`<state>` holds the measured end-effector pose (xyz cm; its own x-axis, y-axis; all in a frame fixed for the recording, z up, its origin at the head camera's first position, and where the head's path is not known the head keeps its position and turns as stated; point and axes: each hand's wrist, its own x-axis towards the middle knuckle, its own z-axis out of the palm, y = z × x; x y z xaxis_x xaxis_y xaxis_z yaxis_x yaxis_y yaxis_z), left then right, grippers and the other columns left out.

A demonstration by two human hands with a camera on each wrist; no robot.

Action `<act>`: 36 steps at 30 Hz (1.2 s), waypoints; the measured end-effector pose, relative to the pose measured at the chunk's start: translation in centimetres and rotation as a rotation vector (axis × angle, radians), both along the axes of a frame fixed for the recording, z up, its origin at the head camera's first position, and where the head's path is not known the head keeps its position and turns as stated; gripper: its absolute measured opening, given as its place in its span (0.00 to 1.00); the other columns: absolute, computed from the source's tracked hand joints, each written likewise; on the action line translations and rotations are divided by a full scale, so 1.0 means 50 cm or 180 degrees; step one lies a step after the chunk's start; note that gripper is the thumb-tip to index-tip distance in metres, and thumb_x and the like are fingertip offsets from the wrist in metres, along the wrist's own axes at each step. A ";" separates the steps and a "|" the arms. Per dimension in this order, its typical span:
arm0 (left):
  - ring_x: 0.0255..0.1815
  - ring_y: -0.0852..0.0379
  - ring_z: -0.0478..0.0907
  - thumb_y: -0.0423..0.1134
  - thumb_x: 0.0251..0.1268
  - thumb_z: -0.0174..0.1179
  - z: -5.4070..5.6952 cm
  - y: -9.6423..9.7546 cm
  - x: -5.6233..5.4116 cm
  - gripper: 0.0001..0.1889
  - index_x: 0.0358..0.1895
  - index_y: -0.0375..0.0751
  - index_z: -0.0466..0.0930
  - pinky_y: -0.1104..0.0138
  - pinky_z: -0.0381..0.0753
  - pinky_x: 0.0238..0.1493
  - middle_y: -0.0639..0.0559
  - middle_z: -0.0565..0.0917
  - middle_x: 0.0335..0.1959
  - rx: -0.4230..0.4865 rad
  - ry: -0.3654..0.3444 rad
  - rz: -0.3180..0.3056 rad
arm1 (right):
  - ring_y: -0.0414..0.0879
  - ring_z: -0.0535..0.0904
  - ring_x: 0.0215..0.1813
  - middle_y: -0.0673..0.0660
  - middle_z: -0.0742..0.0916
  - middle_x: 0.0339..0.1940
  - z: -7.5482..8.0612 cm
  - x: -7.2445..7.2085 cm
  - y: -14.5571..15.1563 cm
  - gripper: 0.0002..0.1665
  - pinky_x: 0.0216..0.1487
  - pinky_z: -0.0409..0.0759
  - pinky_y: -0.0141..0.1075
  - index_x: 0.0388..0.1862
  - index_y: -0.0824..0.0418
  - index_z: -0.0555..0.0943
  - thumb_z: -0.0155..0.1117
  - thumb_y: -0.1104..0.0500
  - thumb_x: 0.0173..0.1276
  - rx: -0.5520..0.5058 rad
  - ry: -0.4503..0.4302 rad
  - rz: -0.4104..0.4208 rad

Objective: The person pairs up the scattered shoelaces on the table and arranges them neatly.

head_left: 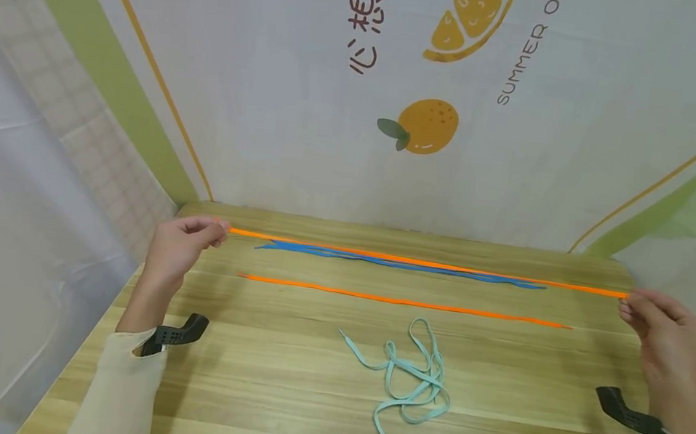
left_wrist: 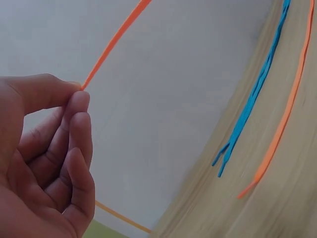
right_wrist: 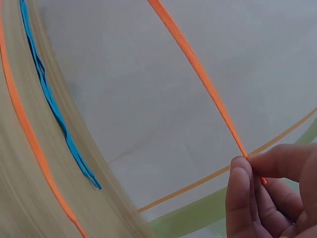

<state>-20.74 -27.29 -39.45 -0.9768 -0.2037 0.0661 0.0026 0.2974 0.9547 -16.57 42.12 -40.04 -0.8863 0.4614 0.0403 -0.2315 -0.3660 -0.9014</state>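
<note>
- At the left we saw the left hand [head_left: 182, 246], thumb and forefinger pinching one end of the taut lace [head_left: 428, 263], its other fingers curled; a black mount [head_left: 181, 331] sat at the wrist.
- From there the taut lace, bright orange, ran straight across to the other hand, lifted off the table [head_left: 271, 397].
- Under its line we saw the blue laces [head_left: 395, 263], bunched lengthwise on the wood, with two tips apart at their left end.
- Nearer us, the flat lace [head_left: 403, 301], also orange, lay nearly straight and roughly parallel to them.
- Around the middle, nearer still, we found the mint lace [head_left: 422, 374] in a loose tangle, its two ends trailing left and towards us.
- Behind everything hung a white cloth [head_left: 304, 145] printed with oranges and lettering.
- At the right, the right hand [head_left: 669, 333] pinched the taut lace's other end, a short tip poking past its fingers.
</note>
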 end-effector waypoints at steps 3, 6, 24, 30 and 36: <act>0.50 0.57 0.81 0.45 0.76 0.70 -0.004 0.000 -0.003 0.11 0.42 0.39 0.93 0.62 0.75 0.57 0.67 0.91 0.41 -0.0220 -0.0067 -0.0029 | 0.46 0.92 0.33 0.57 0.91 0.33 -0.003 -0.001 0.003 0.10 0.39 0.89 0.32 0.39 0.70 0.92 0.66 0.78 0.75 -0.0029 -0.0049 0.0101; 0.48 0.57 0.82 0.45 0.76 0.70 -0.010 0.000 -0.005 0.13 0.43 0.37 0.93 0.59 0.74 0.57 0.64 0.91 0.39 -0.0384 -0.0124 -0.0064 | 0.45 0.92 0.33 0.57 0.92 0.35 -0.007 -0.002 0.008 0.12 0.40 0.89 0.33 0.39 0.69 0.92 0.66 0.79 0.76 0.0015 -0.0163 0.0245; 0.54 0.50 0.81 0.43 0.80 0.66 -0.038 -0.009 -0.011 0.15 0.50 0.31 0.92 0.54 0.80 0.57 0.45 0.91 0.58 -0.0757 -0.0609 -0.0585 | 0.39 0.91 0.30 0.51 0.92 0.29 -0.053 -0.022 0.017 0.19 0.36 0.88 0.29 0.32 0.59 0.94 0.65 0.77 0.77 0.0864 -0.0553 0.0428; 0.56 0.49 0.83 0.42 0.78 0.67 -0.051 -0.012 -0.014 0.17 0.55 0.31 0.92 0.59 0.79 0.56 0.46 0.92 0.57 -0.0921 -0.0688 -0.0729 | 0.37 0.91 0.33 0.47 0.92 0.33 -0.065 -0.020 0.022 0.18 0.38 0.87 0.28 0.35 0.57 0.93 0.64 0.75 0.79 0.1113 -0.0652 0.0600; 0.60 0.46 0.81 0.41 0.77 0.66 -0.065 -0.011 -0.011 0.17 0.55 0.30 0.91 0.60 0.74 0.56 0.43 0.91 0.57 -0.1098 -0.0793 -0.0838 | 0.35 0.90 0.33 0.44 0.91 0.32 -0.079 -0.024 0.026 0.20 0.38 0.87 0.27 0.34 0.54 0.93 0.65 0.74 0.79 0.1505 -0.0806 0.0670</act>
